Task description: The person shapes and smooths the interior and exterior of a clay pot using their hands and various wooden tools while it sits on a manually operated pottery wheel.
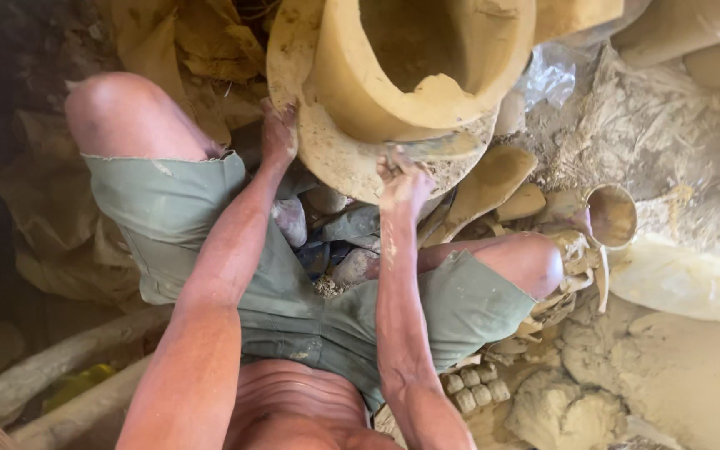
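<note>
A wide, thick-walled cylinder of wet tan clay [414, 62] stands mouth-up on a round, clay-smeared wheel disc [339, 154], straight ahead of the seated person, just beyond the knees. Its axis runs upright, tilted a little away from the camera; a lump of clay sags on the near rim.

The left hand [279, 133] lies on the disc's near-left edge, fingers curled over the rim, its grip pressed flat on the disc rather than on the clay wall. The right hand [404, 182] sits at the disc's near-right edge, below the cylinder's base, fingers bent and touching the rim; whether that grip closes around anything, I cannot tell. Both hands are about equally near the cylinder, which rises just above and beyond them.

Below the disc, between the knees, lie grey stones [335, 237]. Right of the disc sits a small round metal bowl [612, 215], and beyond it heaps of pale clay [677, 367], so the right side is crowded; crumpled brown sacking [168, 42] fills the left.
</note>
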